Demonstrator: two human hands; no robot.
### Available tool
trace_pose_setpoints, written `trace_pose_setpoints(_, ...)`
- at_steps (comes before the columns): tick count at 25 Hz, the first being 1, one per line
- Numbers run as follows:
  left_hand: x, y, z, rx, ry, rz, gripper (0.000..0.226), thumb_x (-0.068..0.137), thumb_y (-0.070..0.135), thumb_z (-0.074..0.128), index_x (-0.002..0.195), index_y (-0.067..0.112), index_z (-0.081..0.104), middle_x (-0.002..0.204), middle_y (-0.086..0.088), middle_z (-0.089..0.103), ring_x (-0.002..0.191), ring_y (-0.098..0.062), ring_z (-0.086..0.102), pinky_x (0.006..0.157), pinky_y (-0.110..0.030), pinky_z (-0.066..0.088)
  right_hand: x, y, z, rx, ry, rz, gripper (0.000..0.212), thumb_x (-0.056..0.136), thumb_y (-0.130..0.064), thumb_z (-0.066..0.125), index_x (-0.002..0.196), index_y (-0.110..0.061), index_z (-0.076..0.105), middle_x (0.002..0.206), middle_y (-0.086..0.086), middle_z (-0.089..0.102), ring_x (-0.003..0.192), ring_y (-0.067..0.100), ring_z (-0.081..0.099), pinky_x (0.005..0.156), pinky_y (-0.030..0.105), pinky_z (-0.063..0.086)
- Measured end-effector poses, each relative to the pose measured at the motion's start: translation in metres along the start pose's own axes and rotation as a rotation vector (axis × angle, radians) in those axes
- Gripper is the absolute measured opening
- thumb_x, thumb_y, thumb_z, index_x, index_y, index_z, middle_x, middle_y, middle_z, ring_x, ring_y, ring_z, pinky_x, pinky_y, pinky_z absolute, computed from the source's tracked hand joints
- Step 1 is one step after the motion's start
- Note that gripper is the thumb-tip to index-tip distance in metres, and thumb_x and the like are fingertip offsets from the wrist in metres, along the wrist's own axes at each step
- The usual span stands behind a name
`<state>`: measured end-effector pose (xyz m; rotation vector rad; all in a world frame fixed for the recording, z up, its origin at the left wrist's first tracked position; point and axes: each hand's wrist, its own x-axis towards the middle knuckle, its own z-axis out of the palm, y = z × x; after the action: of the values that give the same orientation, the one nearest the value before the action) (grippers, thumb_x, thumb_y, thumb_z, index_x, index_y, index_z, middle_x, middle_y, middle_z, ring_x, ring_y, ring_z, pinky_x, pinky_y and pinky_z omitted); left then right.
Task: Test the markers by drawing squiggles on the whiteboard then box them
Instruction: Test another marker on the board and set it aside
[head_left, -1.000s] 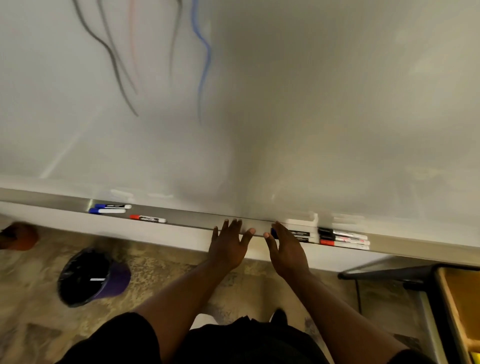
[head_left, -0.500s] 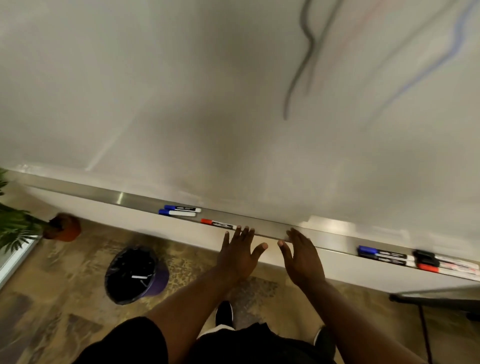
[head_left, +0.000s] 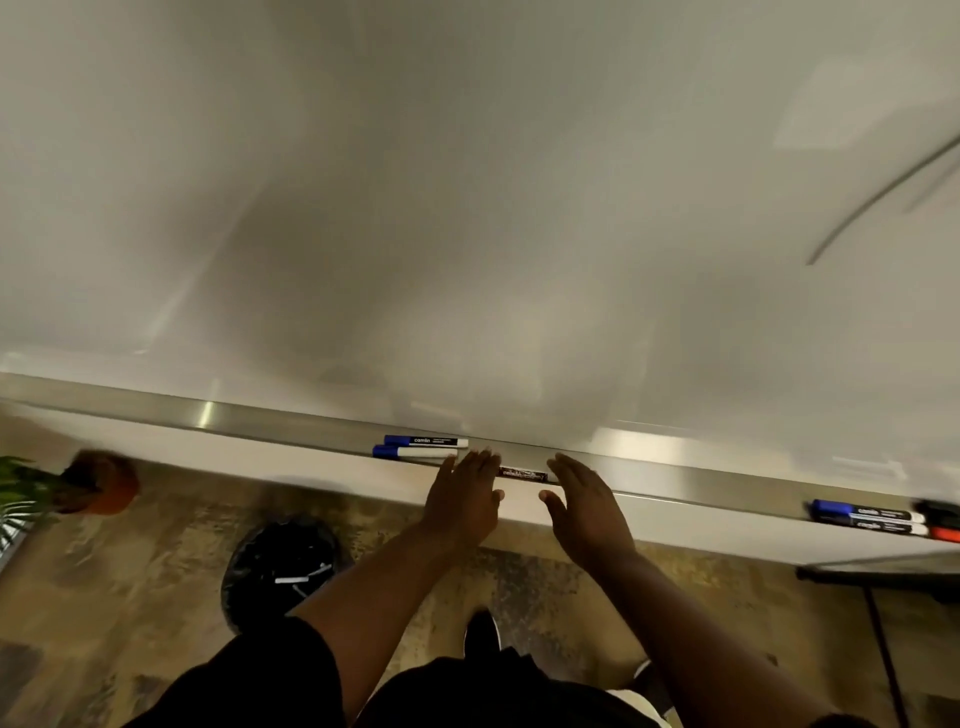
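A large whiteboard (head_left: 467, 208) fills the upper view, with a dark squiggle (head_left: 878, 202) at its right edge. Along its metal tray (head_left: 260, 421) lie two blue-capped markers (head_left: 423, 447). A third marker (head_left: 522, 474) lies between my hands, its left end hidden by my fingers. My left hand (head_left: 465, 499) hovers at the tray with fingers straight, over that marker's left end. My right hand (head_left: 584, 506) is spread flat just right of it. More markers (head_left: 867, 519) lie at the tray's far right.
A black bin (head_left: 283, 564) stands on the mottled floor below left. A potted plant (head_left: 98, 483) sits at the far left. A dark stand with a cable (head_left: 878, 577) juts in from the lower right.
The view has swung left along the board, so the squiggles slid to the right edge. Both hands have moved left along the tray, from the right-hand markers to the single marker.
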<state>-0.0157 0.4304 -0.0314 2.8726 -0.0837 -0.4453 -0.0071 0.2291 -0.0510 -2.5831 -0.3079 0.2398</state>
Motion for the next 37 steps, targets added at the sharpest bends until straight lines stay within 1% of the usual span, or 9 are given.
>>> trace_pose_setpoints(3,0.009,-0.011,-0.001,-0.006,0.065,0.001,0.047,0.098,0.023,0.053,0.144,0.025,0.044,0.145,0.002,0.051,0.133,-0.02,0.046,0.115,-0.038,0.033,0.014,-0.016,0.002,-0.061,-0.066,-0.054,0.046,0.097,-0.021,0.059,0.143,-0.021,0.051,0.148,0.003,0.05,0.138,0.021,0.043,0.114,0.035,0.036)
trace_pose_setpoints(6,0.015,-0.019,0.005,-0.039,0.09,0.01,0.042,0.096,0.018,0.057,0.137,0.027,0.054,0.134,0.003,0.06,0.12,-0.018,0.057,0.105,-0.035,0.043,0.018,-0.018,0.008,-0.123,-0.09,-0.047,0.042,0.095,-0.014,0.059,0.137,-0.023,0.057,0.14,0.001,0.056,0.127,0.02,0.051,0.103,0.036,0.047)
trace_pose_setpoints(9,0.021,-0.021,0.001,-0.027,0.091,0.039,0.037,0.097,0.017,0.053,0.132,0.028,0.058,0.13,0.004,0.062,0.115,-0.019,0.058,0.1,-0.034,0.046,0.027,-0.018,0.007,-0.158,-0.098,-0.04,0.04,0.095,-0.013,0.058,0.133,-0.023,0.06,0.127,-0.001,0.061,0.111,0.02,0.056,0.089,0.034,0.051)
trace_pose_setpoints(16,0.022,-0.018,0.003,-0.1,0.119,0.17,0.022,0.096,0.02,0.055,0.116,0.021,0.065,0.112,0.001,0.063,0.101,-0.02,0.057,0.086,-0.034,0.046,0.021,-0.013,-0.006,-0.171,-0.031,-0.006,0.035,0.089,-0.006,0.059,0.119,-0.021,0.067,0.11,-0.002,0.062,0.097,0.019,0.057,0.077,0.031,0.048)
trace_pose_setpoints(20,0.002,0.004,0.0,-0.269,0.096,0.239,0.016,0.101,0.031,0.048,0.113,0.023,0.053,0.096,0.002,0.063,0.082,-0.016,0.056,0.07,-0.031,0.046,-0.004,-0.007,-0.022,-0.033,0.028,-0.001,0.018,0.092,-0.024,0.063,0.109,-0.023,0.066,0.101,-0.006,0.061,0.094,0.018,0.056,0.07,0.034,0.049)
trace_pose_setpoints(26,-0.019,0.047,-0.012,-0.387,0.056,0.281,0.022,0.101,0.047,0.041,0.112,0.033,0.055,0.095,0.011,0.063,0.084,-0.016,0.061,0.071,-0.035,0.049,-0.03,0.012,-0.059,0.062,0.12,-0.087,0.045,0.085,-0.069,0.056,0.1,-0.031,0.073,0.088,-0.013,0.059,0.086,0.01,0.054,0.071,0.031,0.047)
trace_pose_setpoints(31,-0.054,0.098,-0.005,-0.416,0.028,0.221,0.023,0.1,0.051,0.039,0.105,0.034,0.054,0.08,0.009,0.064,0.072,-0.009,0.061,0.069,-0.04,0.054,-0.06,0.035,-0.096,0.056,0.125,-0.161,0.033,0.082,-0.065,0.065,0.086,-0.033,0.073,0.084,-0.016,0.066,0.082,0.006,0.055,0.077,0.036,0.047)
trace_pose_setpoints(34,-0.073,0.136,-0.004,-0.341,0.053,0.192,0.019,0.1,0.052,0.038,0.096,0.035,0.047,0.076,0.01,0.059,0.067,-0.008,0.057,0.058,-0.029,0.045,-0.085,0.052,-0.113,0.041,0.215,-0.169,0.032,0.08,-0.063,0.069,0.075,-0.031,0.071,0.075,-0.016,0.066,0.077,0.007,0.056,0.075,0.035,0.041)
trace_pose_setpoints(37,-0.089,0.166,0.0,-0.254,0.105,0.161,0.012,0.102,0.045,0.039,0.097,0.035,0.043,0.08,0.011,0.058,0.069,-0.009,0.056,0.057,-0.025,0.04,-0.106,0.06,-0.121,-0.015,0.264,-0.104,0.031,0.076,-0.058,0.072,0.066,-0.03,0.067,0.065,-0.017,0.063,0.072,0.007,0.052,0.068,0.031,0.031)
